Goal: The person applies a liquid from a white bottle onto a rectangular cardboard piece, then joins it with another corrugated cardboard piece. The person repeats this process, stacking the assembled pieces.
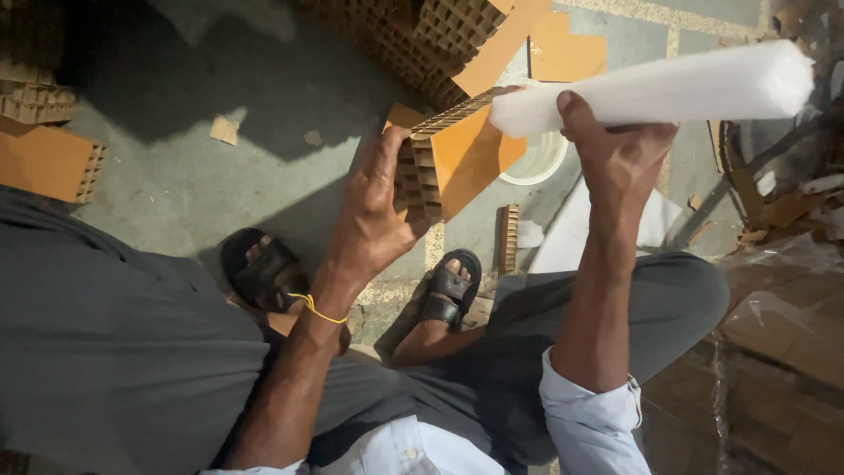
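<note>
Left hand [378, 215] fingers grasp an orange honeycomb cardboard block [457, 154] held above the grey concrete floor [176, 167]. Right hand [615, 149] clenches a white foam roll [655, 88] touching the block's top edge. Stacked cardboard [422, 40] lies beyond.

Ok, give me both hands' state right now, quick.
Left hand: closed on the orange honeycomb cardboard piece.
Right hand: closed around the white foam roll.
</note>
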